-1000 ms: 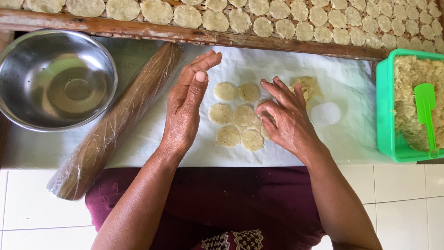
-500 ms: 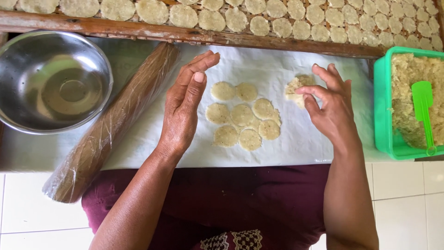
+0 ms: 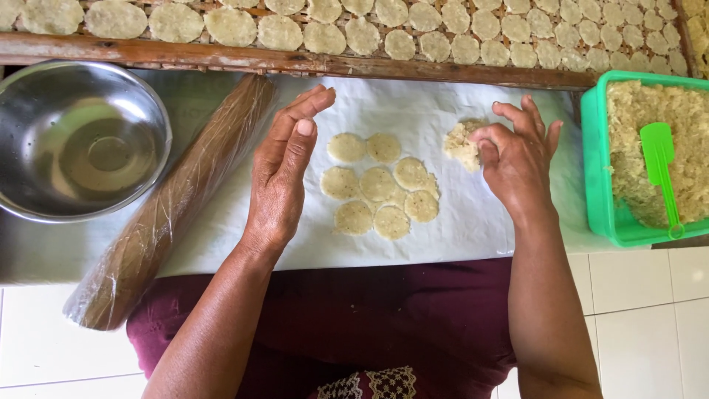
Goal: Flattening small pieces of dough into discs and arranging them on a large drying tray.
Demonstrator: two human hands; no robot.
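Right hand (image 3: 517, 159) fingertips pinched on dough lump (image 3: 461, 144) on white sheet (image 3: 458, 222), left hand (image 3: 284, 174) flat, fingers open, holding nothing, beside flattened discs (image 3: 380, 185).

pale crumbly dough lump (image 3: 461, 143) on white sheet beside seven flattened dough discs (image 3: 378, 185)

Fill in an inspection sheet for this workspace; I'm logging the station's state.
Surface: white sheet over the worktop, bearing seven flattened dough discs.
Job's things: dough lump; green tub of dough with green spatula.
Clutter: plastic-wrapped rolling pin; steel bowl.
Grippers: left hand open, edge-on beside the discs; right hand fingers on the lump.
Cables: nothing seen.
Surroundings: wooden-framed drying rack of discs; white tiled floor.
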